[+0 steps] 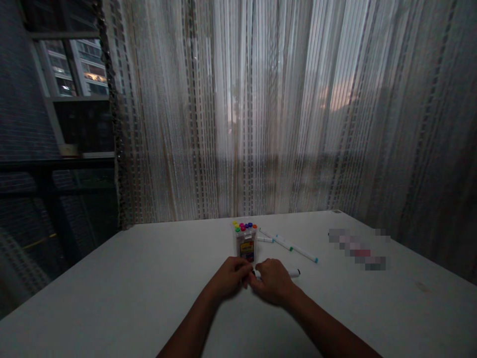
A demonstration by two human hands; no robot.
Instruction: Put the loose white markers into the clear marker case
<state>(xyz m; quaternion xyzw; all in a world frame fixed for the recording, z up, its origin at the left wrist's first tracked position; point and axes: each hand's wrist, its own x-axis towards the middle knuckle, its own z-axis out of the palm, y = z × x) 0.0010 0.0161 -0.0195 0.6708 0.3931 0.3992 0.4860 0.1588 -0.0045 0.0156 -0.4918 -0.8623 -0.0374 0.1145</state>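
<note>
Hands: two are seen, brought together at the middle of the table's near half, fingertips touching.
Left hand (233, 276): it is curled, with its fingers closed on one end of the held marker.
Right hand (274, 281): it is clenched over the same marker, knuckles up.
Held marker (294, 272): one is counted. It is laid low over the table (130, 288), just in front of the marker box. Its white barrel and dark tip are left showing to the right of the right hand, and the rest is hidden by the fingers.
Marker box (246, 243): one is stood upright just beyond the hands.
Caps (244, 226): several coloured ones are packed in the top of the box. An exact count cannot be made in the dim light.
Loose markers (303, 254): three appear to be laid flat to the right of the box, one short length near it and two in a slanted line. The count is uncertain.
Curtain (279, 109): one striped sheer is hung behind the table.
Window (70, 69): one is left uncovered at the left.
</note>
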